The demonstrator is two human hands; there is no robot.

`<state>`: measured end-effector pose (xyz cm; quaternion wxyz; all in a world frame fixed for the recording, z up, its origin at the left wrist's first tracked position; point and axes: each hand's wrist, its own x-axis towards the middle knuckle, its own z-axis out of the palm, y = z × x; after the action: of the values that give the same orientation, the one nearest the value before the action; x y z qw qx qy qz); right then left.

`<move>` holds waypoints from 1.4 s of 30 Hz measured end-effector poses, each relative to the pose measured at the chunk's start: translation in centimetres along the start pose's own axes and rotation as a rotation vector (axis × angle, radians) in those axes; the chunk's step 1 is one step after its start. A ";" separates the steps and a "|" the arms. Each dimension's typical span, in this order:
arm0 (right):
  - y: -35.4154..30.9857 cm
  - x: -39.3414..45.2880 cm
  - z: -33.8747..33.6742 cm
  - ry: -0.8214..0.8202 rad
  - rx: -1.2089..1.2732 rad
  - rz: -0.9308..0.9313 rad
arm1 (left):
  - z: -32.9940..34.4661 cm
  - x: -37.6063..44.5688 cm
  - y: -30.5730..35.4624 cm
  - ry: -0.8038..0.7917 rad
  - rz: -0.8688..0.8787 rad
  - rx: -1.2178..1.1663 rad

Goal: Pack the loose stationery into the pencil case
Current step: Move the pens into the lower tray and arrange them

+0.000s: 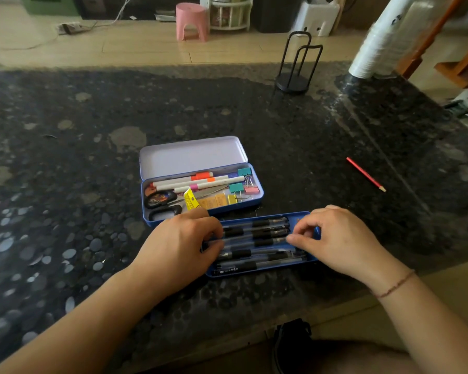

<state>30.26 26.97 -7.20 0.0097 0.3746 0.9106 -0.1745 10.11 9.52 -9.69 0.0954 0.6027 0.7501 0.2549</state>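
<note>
While both our hands pinch pens in the blue metal insert tray (260, 272) at 6 o'clock, left hand (183, 242), right hand (338, 237), one may roll out; the red pencil (365, 174) at 2 o'clock of the open blue tin pencil case (200, 182) risks being forgotten.

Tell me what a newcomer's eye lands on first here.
First, the open blue pencil case at the middle of the dark stone table, crowded with markers, scissors and coloured binder clips. Just in front lies a blue tray of black pens, with the left hand and right hand on its two ends. A lone red pencil lies apart to the right.
</note>
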 end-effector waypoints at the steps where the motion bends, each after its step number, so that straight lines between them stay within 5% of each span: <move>1: -0.2 -0.1 0.0 -0.016 -0.020 -0.002 | 0.0 0.0 0.1 -0.003 0.004 -0.002; 10: 0.1 -0.1 0.2 -0.004 0.053 -0.004 | 0.0 0.0 0.3 -0.036 0.026 -0.032; 20: -3.4 -1.0 -1.4 0.266 0.792 -0.299 | -0.8 0.7 2.8 0.075 0.102 -0.225; 24: -6.3 -1.2 -0.2 0.295 0.968 -0.311 | -1.7 1.3 3.9 0.278 -0.136 -0.755; 26: -7.1 -1.4 0.9 0.233 0.758 -0.317 | -2.1 1.7 4.0 0.353 -0.251 -1.103; 29: -7.1 -1.1 1.3 0.283 0.654 -0.339 | -2.5 1.7 4.4 0.356 -0.306 -1.278; 32: -5.0 -0.4 0.5 0.287 0.491 -0.299 | -2.8 1.2 3.3 0.327 -0.286 -1.047; 36: -2.5 0.0 0.8 0.152 0.162 -0.212 | -2.6 0.7 0.3 0.113 -0.037 -0.157; 42: -3.2 -0.4 1.8 0.132 -0.037 -0.286 | -0.7 0.4 0.1 -0.090 0.094 -0.013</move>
<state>28.18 23.97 -7.79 -0.0681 0.2516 0.9563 -0.1323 9.81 9.71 -9.01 0.1209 0.6474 0.7142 0.2368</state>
